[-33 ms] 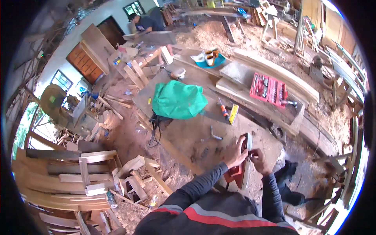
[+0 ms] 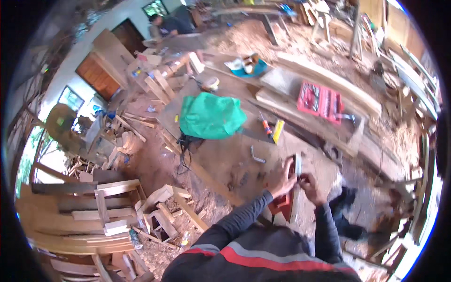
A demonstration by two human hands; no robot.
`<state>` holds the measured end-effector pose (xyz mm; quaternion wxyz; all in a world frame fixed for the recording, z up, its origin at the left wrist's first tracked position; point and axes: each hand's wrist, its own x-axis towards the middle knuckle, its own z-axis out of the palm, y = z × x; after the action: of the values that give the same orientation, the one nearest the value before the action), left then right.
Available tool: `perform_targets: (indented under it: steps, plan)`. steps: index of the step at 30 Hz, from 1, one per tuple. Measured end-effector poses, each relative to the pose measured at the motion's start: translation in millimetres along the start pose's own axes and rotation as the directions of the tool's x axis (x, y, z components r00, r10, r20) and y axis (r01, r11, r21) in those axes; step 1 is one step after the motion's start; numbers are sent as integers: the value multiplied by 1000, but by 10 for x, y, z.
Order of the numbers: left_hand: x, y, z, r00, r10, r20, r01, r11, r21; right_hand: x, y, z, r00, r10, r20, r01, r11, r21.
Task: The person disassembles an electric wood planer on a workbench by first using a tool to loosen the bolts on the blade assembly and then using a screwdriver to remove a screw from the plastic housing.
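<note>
On the bench in front of me, a red electric planer lies on its side with its long, flat grey sole facing right. My left hand is closed around its front part, thumb along the sole's edge. Against that same edge my right hand has its fingers bent and pinched together. Whatever is between those fingertips is too small to make out. An L-shaped metal wrench lies on the bench beyond my left hand. Farther on are an orange-handled screwdriver and a yellow square.
A green cloth bag lies on the bench. A red socket set case rests on timber to the right, near cups on a blue tray. Wood offcuts fill the left floor. A dark animal is at right. Another person works far off.
The view has shifted slightly, and the far person's posture differs. My hands stay at the planer, with the right fingers barely moved. The dark animal at right is blurred now.
</note>
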<state>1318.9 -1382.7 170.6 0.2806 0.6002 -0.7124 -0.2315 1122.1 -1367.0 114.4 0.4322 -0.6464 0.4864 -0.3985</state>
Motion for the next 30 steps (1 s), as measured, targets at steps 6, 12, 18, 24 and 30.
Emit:
perform_targets:
  steps: [6, 12, 18, 24, 30]
  plan:
    - [239, -198, 31, 989, 111, -93, -125, 980, -153, 381, -244, 48, 998, 19, 56, 4, 926, -377]
    - [271, -96, -31, 990, 126, -55, -133, 983, -130, 305, -455, -74, 960, 274, -63, -280, 954, -109]
    - [116, -184, -89, 999, -44, 0, 40, 898, -437, 388, -438, 90, 988, 20, 151, 8, 984, -179]
    - [37, -18, 16, 984, 143, -103, -149, 988, -51, 145, -91, -56, 984, -55, 169, 139, 835, -532]
    - [12, -13, -189, 997, 49, -63, -52, 998, -46, 180, -388, -11, 996, -5, 92, 31, 959, -282]
